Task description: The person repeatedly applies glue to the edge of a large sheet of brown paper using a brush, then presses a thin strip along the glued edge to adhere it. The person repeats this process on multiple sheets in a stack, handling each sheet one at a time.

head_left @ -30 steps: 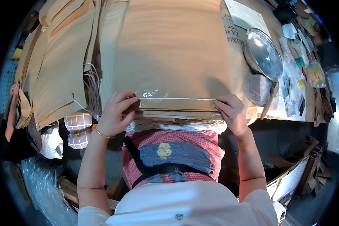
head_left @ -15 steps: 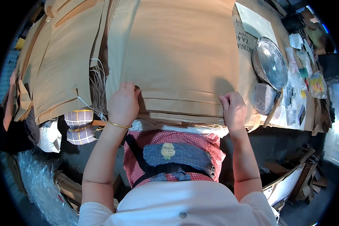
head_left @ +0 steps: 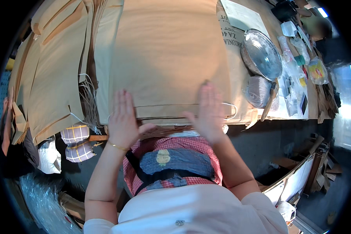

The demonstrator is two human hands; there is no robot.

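A stack of large brown paper bags [head_left: 167, 58] lies before me, with folded creases along its near end. My left hand [head_left: 123, 121] is flat on the near left corner, fingers together and thumb stretched out to the side. At the near right my right hand [head_left: 208, 111] lies in the same way, fingers straight and pointing away from me, slightly blurred. A white cord handle [head_left: 233, 111] loops out beside my right hand. Below the near edge, between my wrists, more pale cords [head_left: 179, 133] show. Neither hand grasps anything.
On the left sits another brown paper bag stack [head_left: 58, 74] with hanging cords [head_left: 89, 101]. To the right are a metal bowl [head_left: 263, 54], a wrapped greyish bundle [head_left: 258, 91], a wooden handle [head_left: 270, 101] and plastic packets [head_left: 318, 71]. Other people's arms appear at the far left and upper right.
Both hands have gone from pinching the stack's near corners to lying flat with fingers extended. My right hand has moved left. A cord handle now shows at the right, and the view has shifted.
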